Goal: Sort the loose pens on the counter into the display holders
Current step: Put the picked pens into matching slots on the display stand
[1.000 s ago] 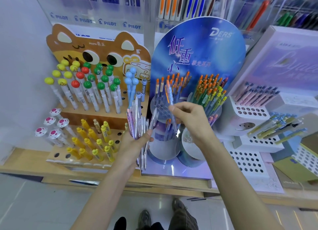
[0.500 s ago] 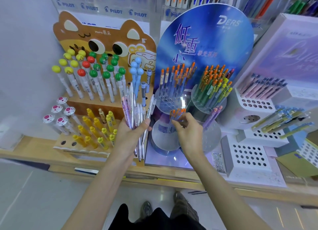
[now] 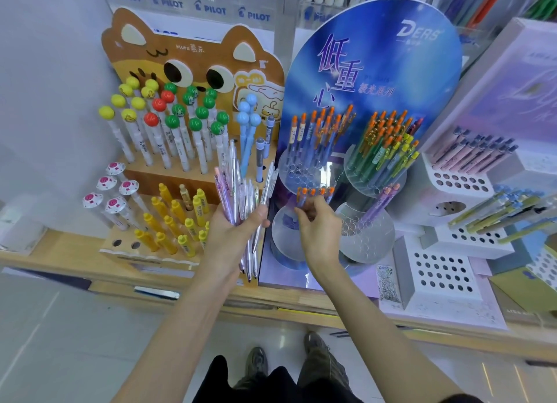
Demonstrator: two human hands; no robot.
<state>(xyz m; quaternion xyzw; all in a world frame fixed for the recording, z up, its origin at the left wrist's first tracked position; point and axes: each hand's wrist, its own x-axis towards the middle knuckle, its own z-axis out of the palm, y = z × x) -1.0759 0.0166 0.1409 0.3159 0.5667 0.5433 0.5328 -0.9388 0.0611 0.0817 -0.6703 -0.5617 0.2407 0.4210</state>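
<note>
My left hand (image 3: pixel 233 233) grips a fanned bunch of clear and pale purple pens (image 3: pixel 241 191), held upright in front of the cat-shaped stand. My right hand (image 3: pixel 319 226) pinches the orange-capped blue pens (image 3: pixel 313 195) that stand in the lower left clear round holder (image 3: pixel 284 237) of the blue DERS display (image 3: pixel 373 71). The upper left clear holder (image 3: pixel 298 170) carries more orange-capped pens, with several holes free.
The cat-shaped wooden stand (image 3: pixel 193 59) at left holds ball-topped and yellow pens. White perforated holders (image 3: pixel 443 273) and a pink pen rack (image 3: pixel 470 155) sit at right. The wooden counter edge (image 3: pixel 271 309) runs below, my shoes beneath it.
My right hand came down from the upper holder with a blue pen to the lower left round holder and now pinches the pens there. The left hand kept its bunch.
</note>
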